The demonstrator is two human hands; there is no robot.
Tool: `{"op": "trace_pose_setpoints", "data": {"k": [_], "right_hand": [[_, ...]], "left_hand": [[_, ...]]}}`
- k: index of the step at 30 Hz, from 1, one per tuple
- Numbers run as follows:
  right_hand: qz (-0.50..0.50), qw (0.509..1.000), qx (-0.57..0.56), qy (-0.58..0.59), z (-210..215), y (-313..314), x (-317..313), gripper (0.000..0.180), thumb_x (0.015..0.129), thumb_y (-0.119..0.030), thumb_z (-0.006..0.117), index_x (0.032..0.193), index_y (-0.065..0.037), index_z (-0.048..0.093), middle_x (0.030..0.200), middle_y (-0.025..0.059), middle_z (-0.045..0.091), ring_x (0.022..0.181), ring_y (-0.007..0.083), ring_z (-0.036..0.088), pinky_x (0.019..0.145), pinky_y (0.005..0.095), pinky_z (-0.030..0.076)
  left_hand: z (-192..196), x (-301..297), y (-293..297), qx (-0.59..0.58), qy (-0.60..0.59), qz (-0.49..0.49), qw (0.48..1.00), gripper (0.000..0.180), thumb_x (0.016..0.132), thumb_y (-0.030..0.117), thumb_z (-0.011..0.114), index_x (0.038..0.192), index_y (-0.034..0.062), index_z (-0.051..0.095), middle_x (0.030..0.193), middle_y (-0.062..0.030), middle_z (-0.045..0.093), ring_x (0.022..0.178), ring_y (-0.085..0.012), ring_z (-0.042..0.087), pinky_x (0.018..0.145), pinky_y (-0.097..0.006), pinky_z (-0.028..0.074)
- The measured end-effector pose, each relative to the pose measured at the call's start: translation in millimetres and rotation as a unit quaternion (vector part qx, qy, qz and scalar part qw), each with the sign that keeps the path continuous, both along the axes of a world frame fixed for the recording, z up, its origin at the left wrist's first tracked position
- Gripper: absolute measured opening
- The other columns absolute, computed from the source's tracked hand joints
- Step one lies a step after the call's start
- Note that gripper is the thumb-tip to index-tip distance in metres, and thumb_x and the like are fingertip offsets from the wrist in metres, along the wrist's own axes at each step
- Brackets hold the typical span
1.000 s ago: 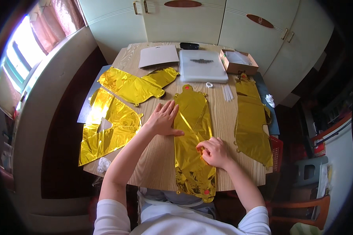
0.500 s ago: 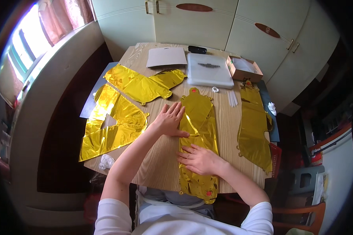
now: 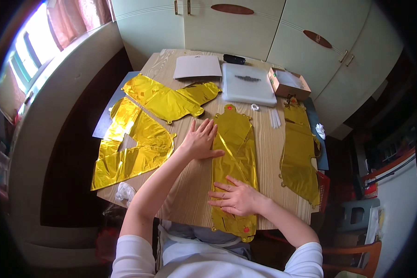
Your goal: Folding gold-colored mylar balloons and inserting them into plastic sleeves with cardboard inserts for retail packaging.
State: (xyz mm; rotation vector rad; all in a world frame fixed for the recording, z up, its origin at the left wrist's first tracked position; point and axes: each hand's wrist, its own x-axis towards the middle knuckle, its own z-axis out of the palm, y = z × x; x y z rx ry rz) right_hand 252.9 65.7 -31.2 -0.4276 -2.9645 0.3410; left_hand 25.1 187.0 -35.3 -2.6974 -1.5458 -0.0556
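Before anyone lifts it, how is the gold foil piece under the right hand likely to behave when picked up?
The gold foil piece will probably flop, since its sheet looks thin and creased. Lying nearly flat on the table, it is likely light for its size. Its glossy surface may slide easily.

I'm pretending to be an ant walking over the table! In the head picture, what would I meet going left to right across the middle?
Lower-left gold foil piece → left hand → middle gold foil piece → thin white strips → far-right gold foil piece.
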Motion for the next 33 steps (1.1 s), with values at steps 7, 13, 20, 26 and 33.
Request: {"op": "trace_pose_setpoints", "data": {"k": [7,13,20,26,33], "right_hand": [[-0.003,1.000,-0.002,-0.020,-1,0,1,0.044,0.095,-0.037,0.050,0.138,-0.032,0.050,0.145,-0.0064,0.046,0.138,0.0221,0.037,0.116,0.0523,0.026],[-0.006,1.000,0.002,-0.027,1,-3,1,0.046,0.096,-0.038,0.048,0.141,-0.031,0.047,0.147,-0.0069,0.044,0.139,0.0215,0.036,0.117,0.0514,0.023],[-0.021,0.999,-0.011,-0.029,4,-6,1,0.048,0.096,-0.037,0.048,0.142,-0.023,0.046,0.147,-0.0060,0.044,0.139,0.0196,0.036,0.117,0.0499,0.024],[-0.018,0.999,-0.014,-0.032,6,-6,1,0.048,0.096,-0.035,0.048,0.142,-0.022,0.045,0.149,-0.0048,0.042,0.140,0.0211,0.035,0.117,0.0490,0.025],[-0.020,0.999,-0.005,-0.042,8,-6,1,0.048,0.097,-0.036,0.046,0.143,-0.021,0.045,0.148,-0.0040,0.043,0.139,0.0210,0.036,0.117,0.0491,0.024]], "left_hand": [[-14,15,-33,0.003,-0.077,-0.109,0.991,0.086,0.090,0.061,0.047,0.143,-0.0056,0.036,0.150,-0.0227,0.035,0.144,-0.0323,0.025,0.116,-0.052,0.019],[-12,11,-31,0.008,-0.066,-0.066,0.996,0.101,0.083,0.071,0.048,0.144,-0.0069,0.030,0.151,-0.0270,0.028,0.143,-0.0378,0.024,0.115,-0.051,0.020],[-8,15,-18,-0.015,-0.019,-0.012,1.000,0.110,0.081,0.080,0.041,0.147,-0.0071,0.025,0.154,-0.0246,0.025,0.146,-0.0338,0.019,0.117,-0.050,0.017],[-8,13,-16,-0.014,-0.013,-0.001,1.000,0.112,0.081,0.081,0.038,0.147,-0.0082,0.025,0.154,-0.0236,0.025,0.146,-0.0327,0.018,0.117,-0.052,0.016],[-5,16,-16,-0.011,0.046,0.035,0.998,0.111,0.081,0.082,0.034,0.149,-0.0049,0.022,0.156,-0.0175,0.025,0.147,-0.0273,0.016,0.117,-0.055,0.010]]}}
